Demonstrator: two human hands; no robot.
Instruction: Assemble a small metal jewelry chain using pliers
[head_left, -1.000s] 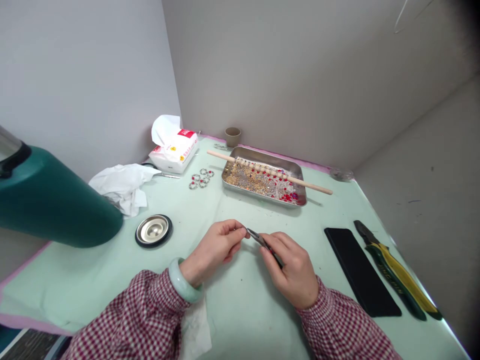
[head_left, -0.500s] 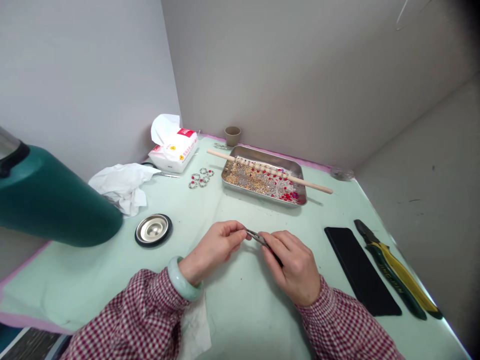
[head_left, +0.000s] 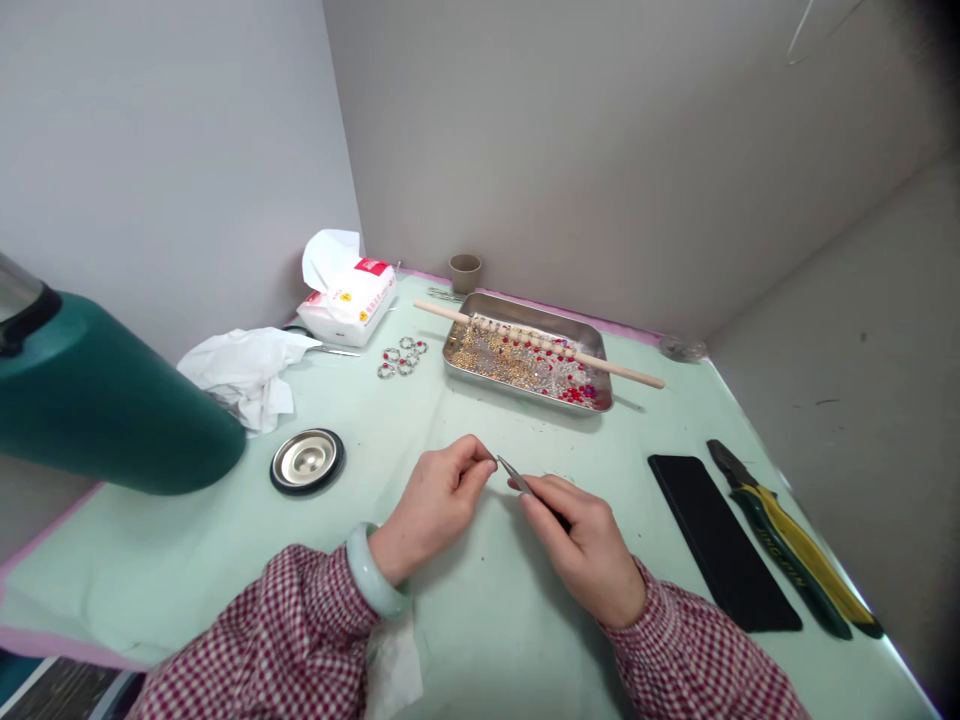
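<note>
My left hand [head_left: 442, 495] is closed in a pinch over the middle of the table. Whatever its thumb and forefinger hold is too small and hidden to name. Wrapped in my right hand [head_left: 581, 545] is a slim pair of needle-nose pliers [head_left: 514, 474], with a grey pointed tip and a dark handle mostly covered by the fingers. The tip points at the left fingertips, close beside them; whether it touches them I cannot tell. Beyond the hands, several small rings with red beads [head_left: 403, 356] lie on the table left of a metal tray [head_left: 525, 396].
Gold, clear and red beads fill the tray, and a wooden rod [head_left: 634, 375] lies across it. A green bottle [head_left: 112, 400] and a round lid [head_left: 307, 460] stand left. At right lie a black case [head_left: 720, 540] and large yellow-green pliers [head_left: 795, 545]. Tissues [head_left: 349, 300] sit behind.
The pliers' tip has come away slightly from the left fingertips and now looks narrower, as if turned. My left hand has tilted a little; the other things lie as before.
</note>
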